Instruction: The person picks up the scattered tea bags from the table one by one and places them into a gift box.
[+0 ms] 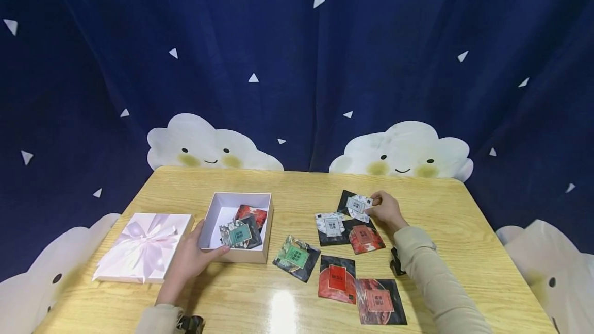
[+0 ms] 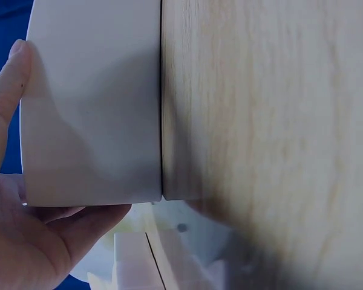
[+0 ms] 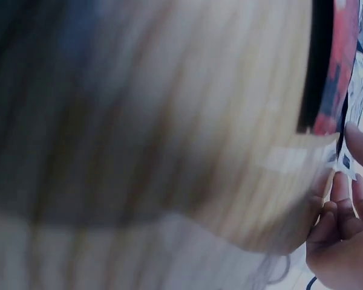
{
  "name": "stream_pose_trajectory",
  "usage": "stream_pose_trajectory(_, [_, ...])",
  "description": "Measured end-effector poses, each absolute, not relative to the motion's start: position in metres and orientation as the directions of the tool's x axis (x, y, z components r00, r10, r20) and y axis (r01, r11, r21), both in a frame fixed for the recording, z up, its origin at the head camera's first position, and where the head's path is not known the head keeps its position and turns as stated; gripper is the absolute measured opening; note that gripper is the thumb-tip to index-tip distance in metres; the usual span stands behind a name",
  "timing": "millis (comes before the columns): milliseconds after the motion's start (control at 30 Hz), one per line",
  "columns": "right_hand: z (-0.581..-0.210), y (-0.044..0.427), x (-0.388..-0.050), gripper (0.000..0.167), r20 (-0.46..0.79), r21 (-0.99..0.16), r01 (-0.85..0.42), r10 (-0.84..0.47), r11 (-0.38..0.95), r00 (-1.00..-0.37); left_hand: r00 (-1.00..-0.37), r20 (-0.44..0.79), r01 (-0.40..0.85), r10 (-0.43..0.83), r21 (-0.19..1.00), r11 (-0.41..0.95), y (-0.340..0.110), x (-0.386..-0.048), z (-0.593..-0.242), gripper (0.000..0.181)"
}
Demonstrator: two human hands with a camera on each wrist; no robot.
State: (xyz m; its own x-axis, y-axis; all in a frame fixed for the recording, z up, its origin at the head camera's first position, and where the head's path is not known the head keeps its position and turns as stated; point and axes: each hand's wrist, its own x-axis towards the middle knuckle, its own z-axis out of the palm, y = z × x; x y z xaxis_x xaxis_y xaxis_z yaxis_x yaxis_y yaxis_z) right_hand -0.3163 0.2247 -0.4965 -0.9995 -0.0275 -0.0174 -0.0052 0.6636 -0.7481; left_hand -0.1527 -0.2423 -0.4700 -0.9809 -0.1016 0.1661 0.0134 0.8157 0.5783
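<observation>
In the head view, my left hand (image 1: 191, 257) holds the near-left corner of an open white box (image 1: 241, 256), its thumb on the front rim. The left wrist view shows the box's plain outer wall (image 2: 91, 115) between thumb and fingers. Inside lie a red sachet (image 1: 252, 213) and a dark floral sachet with a green label (image 1: 238, 234), overlapping. At the back right, my right hand (image 1: 388, 211) pinches the edge of a black-and-white sachet (image 1: 356, 205). Close to it lie another black-and-white sachet (image 1: 331, 228) and a red floral one (image 1: 364, 236).
A white lid with a ribbon bow (image 1: 145, 246) lies left of the box. Nearer me on the wooden table (image 1: 232, 300) are a green-labelled sachet (image 1: 297, 256), a red sachet (image 1: 337, 279) and a pink-and-dark sachet (image 1: 380, 301). A blue curtain (image 1: 297, 66) hangs behind.
</observation>
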Motion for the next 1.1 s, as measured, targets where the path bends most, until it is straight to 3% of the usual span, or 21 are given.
stream_pose_trajectory(233, [-0.497,0.221,-0.317,0.035,-0.015,-0.744,0.015,0.007,0.667,-1.0,-0.98,0.173,0.017,-0.101,0.576,0.817,-0.243,-0.153,-0.47,0.104])
stream_pose_trajectory(533, [-0.492,0.216,-0.317,0.05,-0.092,-0.693,0.03,-0.047,0.721,-0.995,-0.982,0.164,0.015,-0.098,0.577,0.817,-0.242,-0.153,-0.47,0.105])
stream_pose_trajectory(967, [-0.494,0.212,-0.32,0.038,-0.078,-0.711,0.062,0.009,0.701,-0.997,-0.98,0.174,0.022,-0.096,0.576,0.817,-0.242,-0.152,-0.47,0.104])
stream_pose_trajectory(1100, [-0.492,0.212,-0.319,0.02,-0.065,-0.722,0.074,0.04,0.688,-0.997,-0.979,0.178,0.025,-0.095,0.572,0.82,-0.242,-0.152,-0.468,0.104])
